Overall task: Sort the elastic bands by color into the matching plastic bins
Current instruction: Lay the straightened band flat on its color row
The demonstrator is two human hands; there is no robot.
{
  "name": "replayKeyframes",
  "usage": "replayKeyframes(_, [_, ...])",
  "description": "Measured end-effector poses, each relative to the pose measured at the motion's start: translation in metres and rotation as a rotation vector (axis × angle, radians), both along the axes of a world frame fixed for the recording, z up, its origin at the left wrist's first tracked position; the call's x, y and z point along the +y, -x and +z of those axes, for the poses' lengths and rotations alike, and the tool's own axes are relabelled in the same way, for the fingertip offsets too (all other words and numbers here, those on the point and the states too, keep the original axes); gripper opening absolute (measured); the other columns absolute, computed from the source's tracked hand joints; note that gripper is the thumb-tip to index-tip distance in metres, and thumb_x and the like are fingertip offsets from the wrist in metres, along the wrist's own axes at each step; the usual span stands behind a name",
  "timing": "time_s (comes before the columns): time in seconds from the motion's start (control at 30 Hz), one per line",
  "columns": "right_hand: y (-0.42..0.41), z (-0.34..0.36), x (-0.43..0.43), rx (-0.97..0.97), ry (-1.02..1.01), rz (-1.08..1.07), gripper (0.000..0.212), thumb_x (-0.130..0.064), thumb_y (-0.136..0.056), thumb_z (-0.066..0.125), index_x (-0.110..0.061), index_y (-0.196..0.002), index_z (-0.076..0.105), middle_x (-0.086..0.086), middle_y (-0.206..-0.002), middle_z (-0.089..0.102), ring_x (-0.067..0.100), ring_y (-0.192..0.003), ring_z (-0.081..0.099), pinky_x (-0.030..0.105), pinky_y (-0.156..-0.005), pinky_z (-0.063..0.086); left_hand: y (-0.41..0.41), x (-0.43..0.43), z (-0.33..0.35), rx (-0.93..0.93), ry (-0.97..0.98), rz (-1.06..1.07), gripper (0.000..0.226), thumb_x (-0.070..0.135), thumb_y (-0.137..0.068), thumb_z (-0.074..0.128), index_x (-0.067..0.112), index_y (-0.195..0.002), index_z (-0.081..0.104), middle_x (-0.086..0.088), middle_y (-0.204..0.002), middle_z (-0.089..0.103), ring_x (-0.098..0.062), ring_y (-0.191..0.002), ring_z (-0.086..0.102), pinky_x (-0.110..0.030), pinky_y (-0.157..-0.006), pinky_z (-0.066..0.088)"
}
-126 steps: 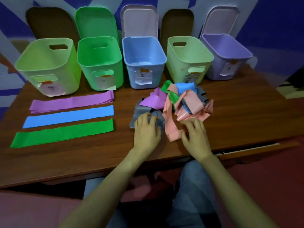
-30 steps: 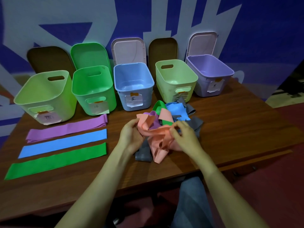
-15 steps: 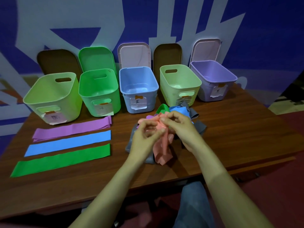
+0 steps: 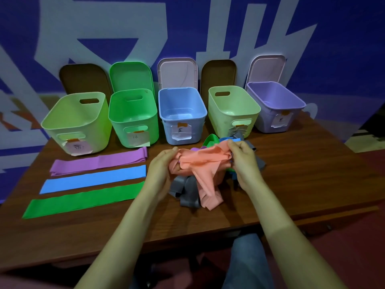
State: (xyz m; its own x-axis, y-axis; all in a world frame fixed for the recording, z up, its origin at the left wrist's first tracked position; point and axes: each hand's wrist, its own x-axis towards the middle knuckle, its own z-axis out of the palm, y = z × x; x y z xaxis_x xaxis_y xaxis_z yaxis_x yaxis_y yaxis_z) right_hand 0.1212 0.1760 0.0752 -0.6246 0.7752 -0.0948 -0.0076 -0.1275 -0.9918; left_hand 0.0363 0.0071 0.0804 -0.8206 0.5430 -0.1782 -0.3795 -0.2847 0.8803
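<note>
Brown wood table (image 4: 302, 184) w/ bins (image 4: 196, 126); blue-white wall (image 4: 208, 28) behind; red floor (image 4: 358, 257).

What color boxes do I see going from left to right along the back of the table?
Yellow-green bin, green bin, blue bin, pale green bin, purple bin.

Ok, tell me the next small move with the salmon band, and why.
Probably lift the salmon band straight up until it hangs clear of the pile. The left hand and right hand each pinch one end of it, but its lower loop lies draped over the grey bands on the table. Freeing it first should keep the others from dragging along.
</note>
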Motion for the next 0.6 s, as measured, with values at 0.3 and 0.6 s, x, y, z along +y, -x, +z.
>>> replayKeyframes(0.3, [-0.003,-0.008,-0.009,-0.282,-0.378,0.067,0.026,-0.042,-0.092,0.052,-0.017,-0.085,0.049,0.001,-0.096,0.055,0.014,-0.086,0.051,0.027,-0.067,0.036,-0.004,-0.004,0.002,-0.130,-0.082,-0.163,0.023,0.018,-0.098,0.043,0.003,-0.102,0.060,0.004,-0.053,0.059,-0.003,-0.041,0.049,-0.015,-0.043,0.043])
replayKeyframes(0.6, [-0.001,-0.030,-0.011,-0.348,-0.668,0.542,0.019,-0.030,-0.086,0.064,-0.017,-0.099,0.061,0.005,-0.094,0.066,0.023,-0.088,0.061,0.036,-0.078,0.048,-0.004,0.001,0.008,-0.066,-0.094,-0.212,0.023,0.006,-0.094,0.048,0.001,-0.113,0.058,-0.001,-0.071,0.064,-0.003,-0.045,0.054,-0.015,-0.043,0.043])
